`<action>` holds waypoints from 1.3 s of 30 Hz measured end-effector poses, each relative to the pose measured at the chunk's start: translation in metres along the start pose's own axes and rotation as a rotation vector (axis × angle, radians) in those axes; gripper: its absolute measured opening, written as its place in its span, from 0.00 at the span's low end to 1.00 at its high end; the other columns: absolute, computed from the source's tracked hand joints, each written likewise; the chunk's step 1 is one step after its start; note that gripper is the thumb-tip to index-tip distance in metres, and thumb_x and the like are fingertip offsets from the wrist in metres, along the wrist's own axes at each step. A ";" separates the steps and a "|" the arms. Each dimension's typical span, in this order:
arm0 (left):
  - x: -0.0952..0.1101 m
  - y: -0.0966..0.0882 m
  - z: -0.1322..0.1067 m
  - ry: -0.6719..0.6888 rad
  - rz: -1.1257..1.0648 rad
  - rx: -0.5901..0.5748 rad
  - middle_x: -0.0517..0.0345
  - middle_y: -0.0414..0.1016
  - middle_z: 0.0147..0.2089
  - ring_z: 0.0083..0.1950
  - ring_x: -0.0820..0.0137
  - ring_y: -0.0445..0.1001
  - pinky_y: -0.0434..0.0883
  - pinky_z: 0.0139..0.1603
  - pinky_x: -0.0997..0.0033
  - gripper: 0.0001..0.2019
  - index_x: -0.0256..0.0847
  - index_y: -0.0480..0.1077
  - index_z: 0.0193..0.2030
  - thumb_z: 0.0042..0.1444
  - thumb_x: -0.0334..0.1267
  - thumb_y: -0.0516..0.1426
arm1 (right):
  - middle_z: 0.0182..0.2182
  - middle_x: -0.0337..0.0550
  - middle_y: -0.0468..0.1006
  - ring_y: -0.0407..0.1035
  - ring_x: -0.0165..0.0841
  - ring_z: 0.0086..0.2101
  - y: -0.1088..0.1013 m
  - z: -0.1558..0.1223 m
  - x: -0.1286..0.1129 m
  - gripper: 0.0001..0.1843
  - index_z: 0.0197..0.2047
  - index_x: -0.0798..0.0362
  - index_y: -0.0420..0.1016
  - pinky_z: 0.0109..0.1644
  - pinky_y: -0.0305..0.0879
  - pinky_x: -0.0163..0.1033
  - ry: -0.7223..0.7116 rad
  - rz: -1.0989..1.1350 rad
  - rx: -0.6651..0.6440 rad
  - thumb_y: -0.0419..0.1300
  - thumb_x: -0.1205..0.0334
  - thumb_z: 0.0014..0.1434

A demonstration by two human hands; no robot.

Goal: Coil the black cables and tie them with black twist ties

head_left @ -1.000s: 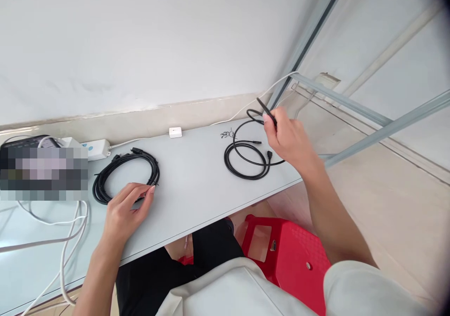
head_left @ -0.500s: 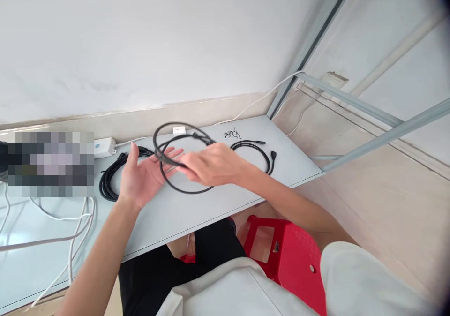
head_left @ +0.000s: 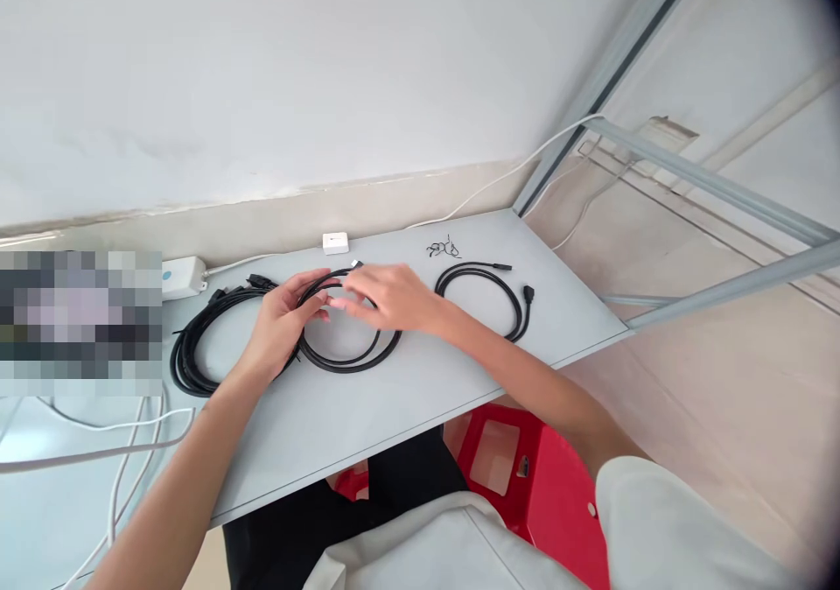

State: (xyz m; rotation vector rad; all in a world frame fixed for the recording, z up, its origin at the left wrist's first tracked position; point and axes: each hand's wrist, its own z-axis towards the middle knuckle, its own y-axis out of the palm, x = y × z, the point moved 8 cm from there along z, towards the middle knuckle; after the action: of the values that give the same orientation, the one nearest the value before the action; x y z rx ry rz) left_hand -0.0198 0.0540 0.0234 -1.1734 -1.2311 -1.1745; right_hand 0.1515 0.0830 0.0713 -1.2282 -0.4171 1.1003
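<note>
The left hand (head_left: 278,320) has curled around the cable loop (head_left: 347,368) at its upper left. The right hand (head_left: 397,297) crosses its upper right, grip unclear.

A left coil (head_left: 185,358) and a right coil (head_left: 472,269) lay on the tabletop (head_left: 315,432), a middle coil (head_left: 345,367) between them; behind, left to right, were a power strip (head_left: 182,277), a box (head_left: 335,243) and wire ties (head_left: 447,247). Before the tabletop stood a stool (head_left: 564,502).

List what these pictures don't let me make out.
All in the head view:
Right coil, near side: behind the right forearm.
Left coil, part: behind the left hand.
Whether the right hand grips the middle coil: overlapping hands hide this.
Black bits: too small to identify.
Far left: masked by pixel blocks.
</note>
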 end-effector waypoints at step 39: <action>-0.004 0.041 -0.028 0.466 0.999 -0.021 0.41 0.77 0.65 0.66 0.47 0.74 0.72 0.70 0.40 0.24 0.42 0.68 0.75 0.76 0.35 0.50 | 0.42 0.44 0.83 0.76 0.43 0.40 0.032 -0.021 0.061 0.12 0.54 0.48 0.70 0.41 0.63 0.43 0.289 0.164 -0.337 0.64 0.52 0.75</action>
State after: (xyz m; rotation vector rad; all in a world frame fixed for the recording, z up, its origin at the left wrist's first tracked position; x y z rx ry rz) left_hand 0.0221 0.0276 0.0195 -1.2019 -0.1863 -0.6193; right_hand 0.1816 0.1206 0.0182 -1.7192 -0.2898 0.9942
